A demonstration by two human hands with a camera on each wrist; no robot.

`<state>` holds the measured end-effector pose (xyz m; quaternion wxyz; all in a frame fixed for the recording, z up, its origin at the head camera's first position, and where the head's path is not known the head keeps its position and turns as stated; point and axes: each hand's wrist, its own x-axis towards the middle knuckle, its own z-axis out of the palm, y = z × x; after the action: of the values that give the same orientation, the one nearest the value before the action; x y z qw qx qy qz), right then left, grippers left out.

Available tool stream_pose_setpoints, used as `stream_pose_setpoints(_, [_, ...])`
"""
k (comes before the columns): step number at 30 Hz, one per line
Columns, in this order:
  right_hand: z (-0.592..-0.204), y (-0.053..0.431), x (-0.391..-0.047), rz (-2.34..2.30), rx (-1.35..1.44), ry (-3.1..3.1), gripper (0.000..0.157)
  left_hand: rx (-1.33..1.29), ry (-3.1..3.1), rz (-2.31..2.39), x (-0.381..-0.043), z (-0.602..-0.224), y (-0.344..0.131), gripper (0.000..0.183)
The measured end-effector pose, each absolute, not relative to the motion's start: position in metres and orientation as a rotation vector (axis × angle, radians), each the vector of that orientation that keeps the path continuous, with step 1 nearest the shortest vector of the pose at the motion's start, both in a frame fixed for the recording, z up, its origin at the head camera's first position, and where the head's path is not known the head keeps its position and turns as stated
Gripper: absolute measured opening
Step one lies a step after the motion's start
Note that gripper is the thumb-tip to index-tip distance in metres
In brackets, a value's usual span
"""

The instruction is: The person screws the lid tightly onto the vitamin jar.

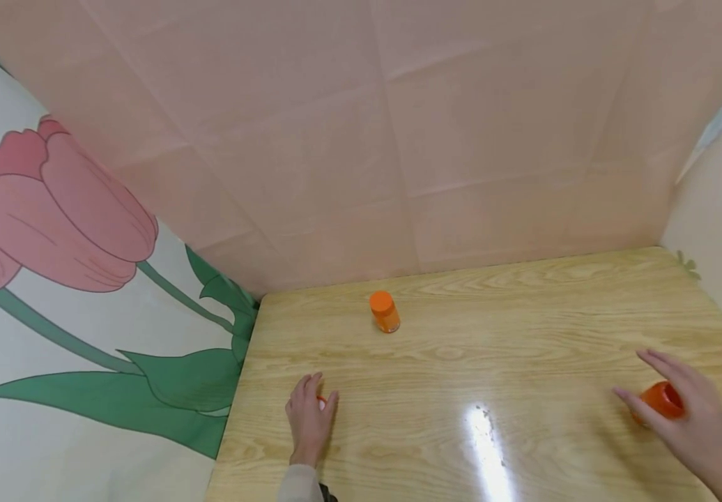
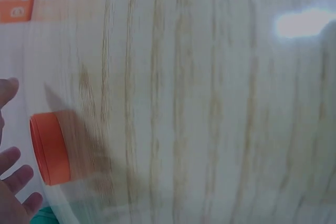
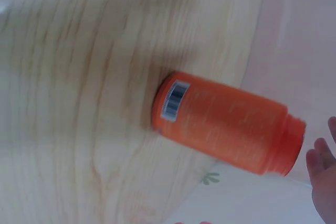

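Observation:
My left hand [image 1: 311, 422] is low over the left part of the table, fingers spread beside a lid that it mostly hides in the head view. From the left wrist the orange lid [image 2: 51, 148] shows on the wood, a gap between it and the fingertips [image 2: 21, 178]. At the far right, my right hand [image 1: 696, 415] spreads thumb and fingers around an orange jar [image 1: 657, 399] without a lid. In the right wrist view that jar [image 3: 220, 121] has its base at the table, a barcode label near the bottom, and the fingers lie beyond its mouth.
A second jar [image 1: 385, 314] with an orange cap stands upright towards the table's back. Pink cloth [image 1: 361, 139] hangs behind the wooden table [image 1: 524, 328], and a tulip-printed cloth [image 1: 54, 209] covers the left side. Light glares off the tabletop near the front.

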<state>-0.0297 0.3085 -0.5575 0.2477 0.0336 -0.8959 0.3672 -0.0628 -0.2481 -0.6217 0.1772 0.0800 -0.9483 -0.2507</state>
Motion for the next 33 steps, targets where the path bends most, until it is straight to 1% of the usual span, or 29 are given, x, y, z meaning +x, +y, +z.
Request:
stream_pose_setpoints(4, [-0.561,0.316,-0.029,0.961,0.082,-2.436,0.070,0.214,-2.673,-0.709,-0.062,-0.624,-0.251,0.048])
stream_pose_setpoints(13, [-0.576,0.331,-0.030,0.923,0.142,-2.332,0.074,0.255,-2.737,-0.720,-0.055,-0.625,-0.257,0.049])
stream_pose_setpoints(22, [-0.581,0.337,-0.021,0.998,-0.091,-2.503,0.079,0.298,-2.769,-0.686,-0.052,-0.630,-0.260,0.052])
stream_pose_setpoints(33, [-0.590,0.340,-0.016,1.059,-0.265,-2.623,0.084,0.306,-2.765,-0.700,-0.047,-0.636,-0.266,0.053])
